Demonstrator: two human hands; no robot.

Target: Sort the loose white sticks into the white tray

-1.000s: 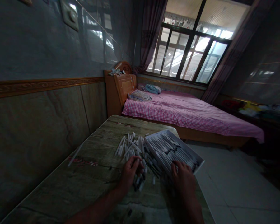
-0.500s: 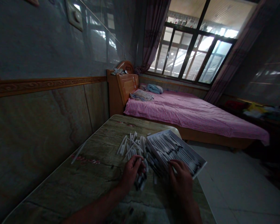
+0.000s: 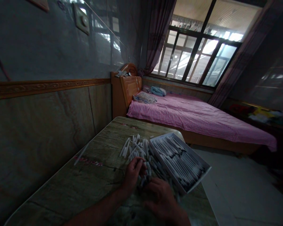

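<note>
Lying just beyond the right hand (image 3: 159,195): the box (image 3: 199,180).

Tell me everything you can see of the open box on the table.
The open box is shallow and rectangular with low pale walls, perhaps card or plastic. It lies flat and askew at the right side of the table, one corner seeming to jut past the edge. Slim whitish sticks with dark ends fill it in two rows. Loose pieces lie along its left wall; contact is unclear. Neither hand appears to touch it.
</note>
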